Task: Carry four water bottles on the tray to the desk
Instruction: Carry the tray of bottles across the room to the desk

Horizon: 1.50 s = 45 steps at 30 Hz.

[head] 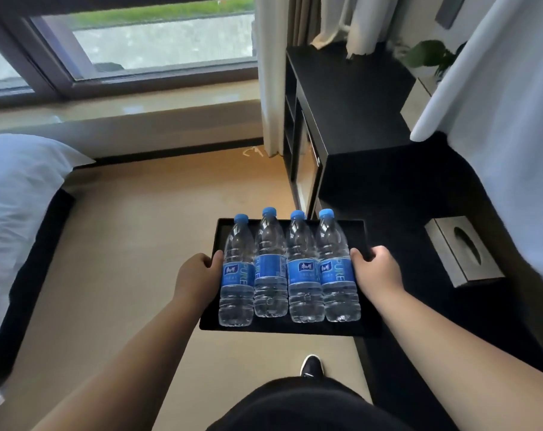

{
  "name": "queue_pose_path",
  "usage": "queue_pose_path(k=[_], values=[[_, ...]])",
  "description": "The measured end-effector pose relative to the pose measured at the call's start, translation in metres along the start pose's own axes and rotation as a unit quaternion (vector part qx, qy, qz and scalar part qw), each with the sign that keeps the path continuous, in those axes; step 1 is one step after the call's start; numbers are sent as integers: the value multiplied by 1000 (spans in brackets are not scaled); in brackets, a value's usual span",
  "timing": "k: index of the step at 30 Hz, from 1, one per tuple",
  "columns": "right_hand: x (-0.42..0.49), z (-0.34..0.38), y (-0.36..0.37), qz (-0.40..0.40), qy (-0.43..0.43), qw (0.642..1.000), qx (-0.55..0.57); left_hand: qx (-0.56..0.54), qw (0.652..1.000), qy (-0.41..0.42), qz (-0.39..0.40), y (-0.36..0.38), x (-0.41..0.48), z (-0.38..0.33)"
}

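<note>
— Where are your hands?

— My left hand [198,275] grips the left edge of the tray [295,330], and my right hand [377,269] grips the right edge. They are about level with each other.

— And the fingers?

— My left thumb [214,260] and right thumb [359,256] lie over the rim on top, tips pointing far and inward. My other fingers are hidden below the rim.

— Your arms?

— My left forearm [133,353] and right forearm [450,343] are bare. They reach forward from the near corners and draw closer toward the hands. Both wrists are nearly straight, with the backs of my hands facing up.
</note>
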State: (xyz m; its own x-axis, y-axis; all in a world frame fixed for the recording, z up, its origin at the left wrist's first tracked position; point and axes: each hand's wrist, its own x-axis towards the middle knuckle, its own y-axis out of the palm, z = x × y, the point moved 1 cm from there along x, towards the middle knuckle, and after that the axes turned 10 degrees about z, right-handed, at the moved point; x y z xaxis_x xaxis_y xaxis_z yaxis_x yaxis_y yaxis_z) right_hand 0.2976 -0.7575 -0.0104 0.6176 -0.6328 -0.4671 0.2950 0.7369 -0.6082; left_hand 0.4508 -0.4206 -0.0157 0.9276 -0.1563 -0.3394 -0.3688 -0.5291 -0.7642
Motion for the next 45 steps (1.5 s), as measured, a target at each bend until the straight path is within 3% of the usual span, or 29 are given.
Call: queue_pose_path(k=[18, 31, 45], values=[[130, 112, 24, 63, -53, 996, -43, -53, 994, -79, -51, -19, 100, -15], [207, 228, 99, 26, -45, 997, -56, -52, 996, -54, -41, -91, 259, 2], [267, 325, 151, 26, -60, 996, -60, -70, 995, -57, -38, -157, 357, 15]])
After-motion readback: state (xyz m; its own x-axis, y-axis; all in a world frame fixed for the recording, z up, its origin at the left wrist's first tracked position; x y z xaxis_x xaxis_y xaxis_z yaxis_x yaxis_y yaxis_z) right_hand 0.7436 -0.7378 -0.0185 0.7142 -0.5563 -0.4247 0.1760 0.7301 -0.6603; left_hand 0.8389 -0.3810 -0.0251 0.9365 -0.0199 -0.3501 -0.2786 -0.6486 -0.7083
